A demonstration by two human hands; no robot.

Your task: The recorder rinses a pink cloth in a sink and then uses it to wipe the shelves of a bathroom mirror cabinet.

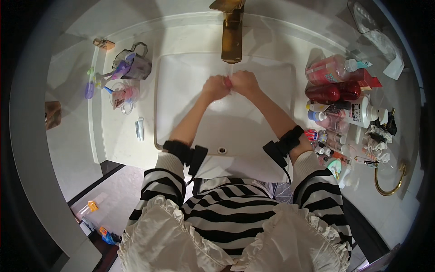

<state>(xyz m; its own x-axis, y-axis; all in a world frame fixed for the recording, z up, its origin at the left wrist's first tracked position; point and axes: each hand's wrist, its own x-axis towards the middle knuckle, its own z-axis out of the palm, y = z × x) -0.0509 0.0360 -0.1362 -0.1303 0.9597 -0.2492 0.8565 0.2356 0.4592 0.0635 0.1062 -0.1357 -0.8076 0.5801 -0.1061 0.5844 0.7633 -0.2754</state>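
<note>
Both of my hands are together over the white sink basin point(181, 68), just below the spout of the bronze-gold tap point(232, 41). A thin stream of water runs from the spout down between them. My left hand point(215, 88) is closed in a fist, and a small pinkish-red thing point(227, 83) shows at its thumb side. My right hand point(244, 83) is closed too, pressed against the other end of that thing. Fingers hide most of it, so its kind is unclear. Black bands with boxes circle both forearms.
Left on the counter point(120, 145) are a dark glass cup point(138, 67) with purple items, a clear cup point(127, 97) and a small tube point(139, 129). Bottles, including a pink one point(326, 70) and a white one point(362, 112), crowd the right side near a gold ring point(389, 192).
</note>
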